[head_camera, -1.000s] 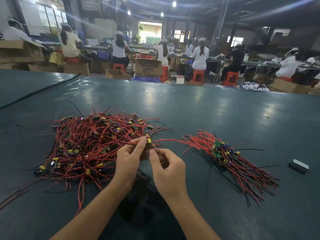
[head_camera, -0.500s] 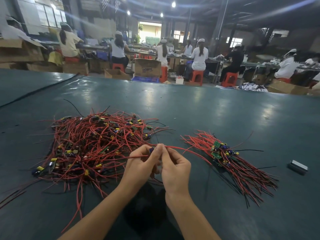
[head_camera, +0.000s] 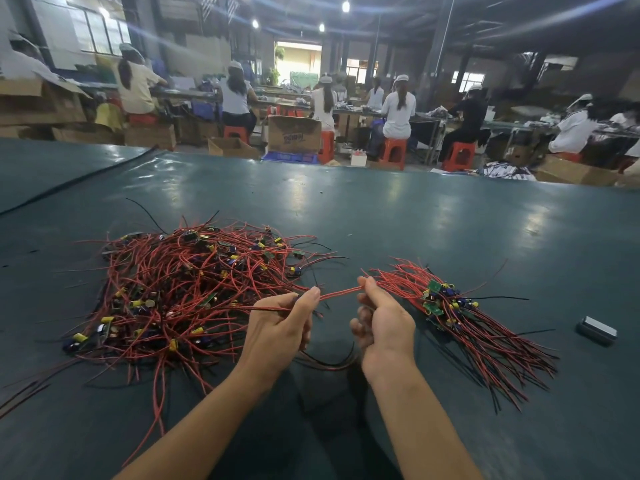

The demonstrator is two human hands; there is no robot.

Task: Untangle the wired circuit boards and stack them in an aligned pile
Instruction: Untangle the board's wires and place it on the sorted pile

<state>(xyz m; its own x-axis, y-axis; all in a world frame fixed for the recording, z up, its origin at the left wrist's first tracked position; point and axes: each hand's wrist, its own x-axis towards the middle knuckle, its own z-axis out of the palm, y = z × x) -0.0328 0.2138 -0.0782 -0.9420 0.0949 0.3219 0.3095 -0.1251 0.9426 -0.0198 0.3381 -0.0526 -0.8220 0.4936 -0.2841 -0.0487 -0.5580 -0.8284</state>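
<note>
A tangled heap of circuit boards with red and black wires [head_camera: 180,292] lies on the dark green table [head_camera: 415,230] to the left. To the right lies a sorted pile of boards [head_camera: 440,303], its wires fanned toward the near right. My left hand [head_camera: 280,327] pinches a red wire [head_camera: 339,292] at the heap's right edge. My right hand [head_camera: 381,323] pinches the same wire's other end beside the sorted pile. The wire is stretched taut between them. More wires loop below my hands. The board on this wire is hidden.
A small dark rectangular block [head_camera: 596,330] lies on the table at the far right. Beyond the table's far edge, several people sit on orange stools at workbenches, with cardboard boxes [head_camera: 294,133] on the floor.
My hands were together over one board's wires; they have pulled apart sideways, and a red wire is now stretched between them. The right hand moved toward the sorted pile.
</note>
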